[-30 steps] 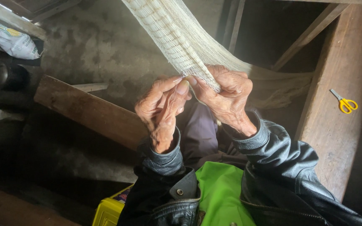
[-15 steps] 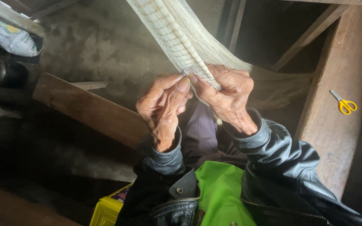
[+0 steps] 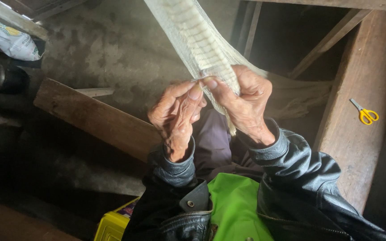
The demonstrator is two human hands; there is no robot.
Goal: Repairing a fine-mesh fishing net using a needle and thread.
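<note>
A long band of pale woven netting [image 3: 193, 40] hangs down from the top of the view to my hands. My right hand [image 3: 242, 105] grips its lower end, thumb pressed on the mesh. My left hand [image 3: 177, 114] meets it from the left, its fingertips pinching the netting's edge next to the right thumb. Both wrists come out of black leather jacket sleeves above a bright green garment [image 3: 235, 207]. More of the netting trails off to the right behind my right hand.
Yellow-handled scissors [image 3: 365, 114] lie on a wide wooden beam [image 3: 358, 143] at the right. A wooden plank [image 3: 94, 118] slants across the left over a concrete floor. A yellow box [image 3: 112, 225] sits at the bottom. A plastic bag [image 3: 7, 40] lies top left.
Both hands have stayed on the netting, with the fingers shifting slightly along its edge. The view has drifted a little.
</note>
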